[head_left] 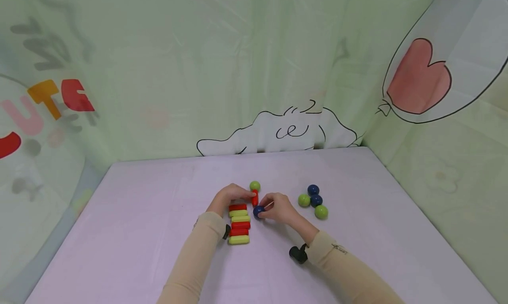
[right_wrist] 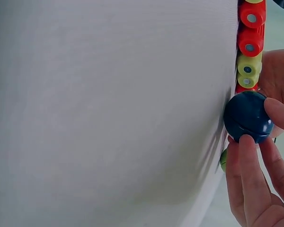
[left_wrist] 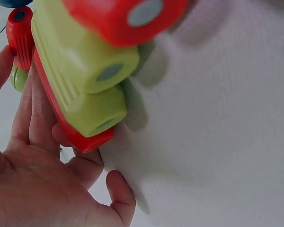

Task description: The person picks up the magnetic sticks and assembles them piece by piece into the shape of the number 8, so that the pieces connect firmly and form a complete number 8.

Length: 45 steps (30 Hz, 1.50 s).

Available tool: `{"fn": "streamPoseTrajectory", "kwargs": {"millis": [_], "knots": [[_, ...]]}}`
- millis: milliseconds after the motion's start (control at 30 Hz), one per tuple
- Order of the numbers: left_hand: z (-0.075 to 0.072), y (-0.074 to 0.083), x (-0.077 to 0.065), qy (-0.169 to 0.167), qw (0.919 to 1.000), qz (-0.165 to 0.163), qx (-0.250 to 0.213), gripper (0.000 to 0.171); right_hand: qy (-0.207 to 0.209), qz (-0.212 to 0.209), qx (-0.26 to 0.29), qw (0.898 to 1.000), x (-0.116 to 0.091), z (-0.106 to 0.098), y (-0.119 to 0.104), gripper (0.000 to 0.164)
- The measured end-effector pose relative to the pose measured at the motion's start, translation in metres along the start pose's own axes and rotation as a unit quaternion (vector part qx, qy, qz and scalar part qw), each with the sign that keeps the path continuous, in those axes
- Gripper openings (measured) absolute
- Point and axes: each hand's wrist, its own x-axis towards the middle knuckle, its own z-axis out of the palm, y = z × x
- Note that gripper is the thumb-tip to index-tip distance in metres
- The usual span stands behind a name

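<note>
Between the thumb and fingers of my left hand a short red magnetic stick is held, also visible in the left wrist view. A green ball sits at its far end. My right hand pinches a dark blue ball, thumb on one side and fingertips on the other, right at the stick's near end. Beside my left wrist lies a column of red and yellow-green sticks, with grey discs in their ends. Curled fingers of the left hand lie along the column's far red stick.
To the right of my right hand is a loose group of balls: two dark blue balls and two green balls. Everything lies on a pale cloth-covered table. A printed curtain stands behind the table and at its sides.
</note>
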Motion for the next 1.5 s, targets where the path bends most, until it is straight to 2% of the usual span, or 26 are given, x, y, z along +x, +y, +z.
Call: {"fn": "streamPoseTrajectory", "kwargs": {"millis": [200, 633, 933, 1500], "knots": [[0.000, 0.000, 0.000, 0.002, 1.0000, -0.003, 0.004, 0.035, 0.001, 0.002, 0.009, 1.000, 0.002, 0.002, 0.000, 0.019], [-0.004, 0.002, 0.001, -0.020, 0.9991, 0.003, -0.037, 0.029, 0.001, -0.002, 0.004, 1.000, 0.005, 0.002, -0.004, 0.020], [-0.004, 0.003, -0.001, -0.021, 0.9990, 0.007, -0.039, 0.028, 0.001, -0.004, 0.005, 1.000, 0.005, 0.003, -0.006, 0.019], [-0.004, 0.001, -0.002, -0.031, 0.9990, 0.021, -0.026, 0.031, 0.014, -0.053, -0.020, 0.998, 0.000, -0.002, -0.017, 0.021]]}}
